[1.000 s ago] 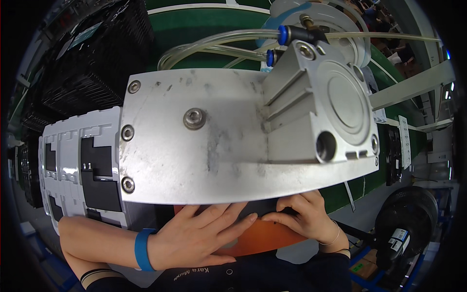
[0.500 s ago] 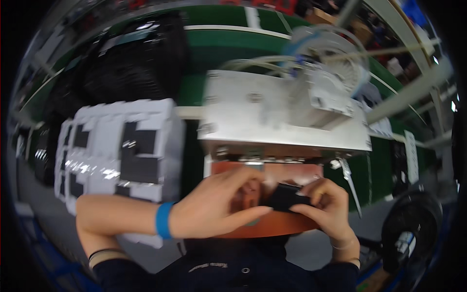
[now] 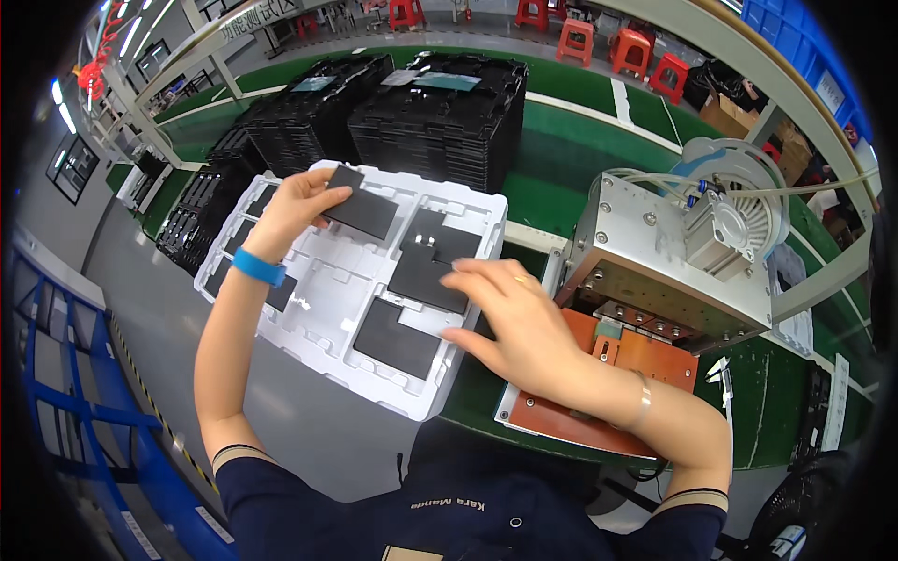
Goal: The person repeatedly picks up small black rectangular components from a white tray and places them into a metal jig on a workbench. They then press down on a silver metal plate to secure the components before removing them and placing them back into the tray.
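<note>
My left hand (image 3: 301, 208) pinches the upper left corner of a flat black L-shaped piece (image 3: 363, 215) between thumb and fingers. That piece is over the far part of a white moulded tray (image 3: 323, 360); whether it rests in a pocket I cannot tell. Nothing is in my right hand (image 3: 519, 323), whose fingers are spread above the tray's right edge. Just left of its fingertips lie a black piece (image 3: 426, 280) and, nearer me, another black piece (image 3: 398, 341), both in tray pockets. More dark pieces sit in the left pockets.
To the right stands a metal press (image 3: 645, 243) with an orange plate (image 3: 552, 425) at its base. A caliper (image 3: 722, 374) lies beside it. Stacked black trays (image 3: 440, 122) stand behind the white tray on the green bench. A black fan (image 3: 804, 514) is at the lower right.
The view has swung left. Both hands were at the orange plate with a black piece; now my left hand holds a black piece over the tray and my right hand is open.
</note>
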The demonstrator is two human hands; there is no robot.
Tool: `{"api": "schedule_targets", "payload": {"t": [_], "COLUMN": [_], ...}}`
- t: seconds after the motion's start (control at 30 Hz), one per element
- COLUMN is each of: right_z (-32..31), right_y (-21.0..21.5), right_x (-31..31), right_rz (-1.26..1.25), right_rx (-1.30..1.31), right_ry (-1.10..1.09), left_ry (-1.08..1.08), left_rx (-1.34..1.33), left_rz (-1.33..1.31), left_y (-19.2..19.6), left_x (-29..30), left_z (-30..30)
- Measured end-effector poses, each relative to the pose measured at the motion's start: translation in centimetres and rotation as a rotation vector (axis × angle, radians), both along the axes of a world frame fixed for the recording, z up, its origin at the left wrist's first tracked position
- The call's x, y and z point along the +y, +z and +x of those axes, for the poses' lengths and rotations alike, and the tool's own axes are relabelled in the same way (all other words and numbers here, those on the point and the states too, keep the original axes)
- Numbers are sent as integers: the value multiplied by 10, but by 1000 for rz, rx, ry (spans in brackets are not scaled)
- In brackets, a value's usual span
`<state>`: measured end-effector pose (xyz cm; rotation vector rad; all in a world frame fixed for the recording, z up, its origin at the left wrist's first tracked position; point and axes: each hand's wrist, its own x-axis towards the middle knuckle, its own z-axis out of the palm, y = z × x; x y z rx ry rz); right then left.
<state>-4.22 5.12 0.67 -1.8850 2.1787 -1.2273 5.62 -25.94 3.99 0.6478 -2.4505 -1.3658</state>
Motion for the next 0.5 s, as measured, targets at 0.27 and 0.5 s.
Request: {"api": "schedule_targets", "payload": {"t": [0.27, 0.5], "right_z": [10, -3], "right_y": [-22, 12], "right_x": [-42, 11], "right_rz": [156, -33], "right_rx": [123, 49], "right_ry": [-157, -71], "left_ry": [-80, -406], "left_rx": [150, -182], "left_rz": [-917, -668], "left_y": [-31, -33], "left_x": [15, 37], "left_z": [12, 20]}}
